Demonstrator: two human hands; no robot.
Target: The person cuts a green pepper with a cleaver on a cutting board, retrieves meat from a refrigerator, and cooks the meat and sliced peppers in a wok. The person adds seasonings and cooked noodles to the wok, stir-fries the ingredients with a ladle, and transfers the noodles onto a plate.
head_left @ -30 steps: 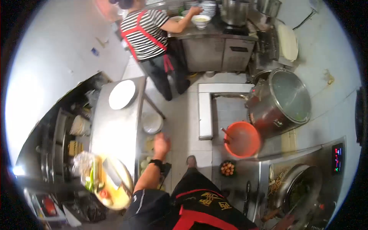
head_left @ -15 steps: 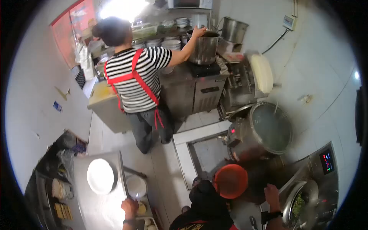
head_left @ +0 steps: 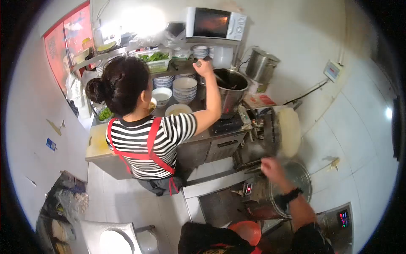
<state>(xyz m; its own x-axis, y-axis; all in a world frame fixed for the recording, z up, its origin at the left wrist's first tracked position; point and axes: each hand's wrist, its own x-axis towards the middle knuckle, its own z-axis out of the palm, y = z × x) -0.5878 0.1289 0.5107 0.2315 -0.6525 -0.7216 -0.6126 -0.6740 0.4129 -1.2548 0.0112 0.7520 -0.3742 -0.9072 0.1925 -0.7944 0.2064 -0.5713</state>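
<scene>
My right hand (head_left: 274, 170), with a dark band at the wrist, reaches forward over the left side of the large steel pot (head_left: 308, 192). Its fingers are curled in and a little blurred; whatever they hold, if anything, is hidden. Beneath my forearm, the pot contains cloudy liquid. A pale, rounded object (head_left: 289, 133) lies beyond it. Closer to my body is a red bucket (head_left: 247, 231), partly covered by my dark clothing. My left hand is out of view.
A co-worker (head_left: 146, 139) in a striped shirt and red straps holds a handle above a steel pot (head_left: 228, 101). Bowls (head_left: 185, 86) stand beside it, below a microwave (head_left: 215, 23). A steel table (head_left: 91, 230) with a white bowl (head_left: 114, 243) is at lower left.
The view has tilted upward. My right hand has moved forward to the large pot, and my left hand has left view. The co-worker's hand has risen above the steel pot with a handle.
</scene>
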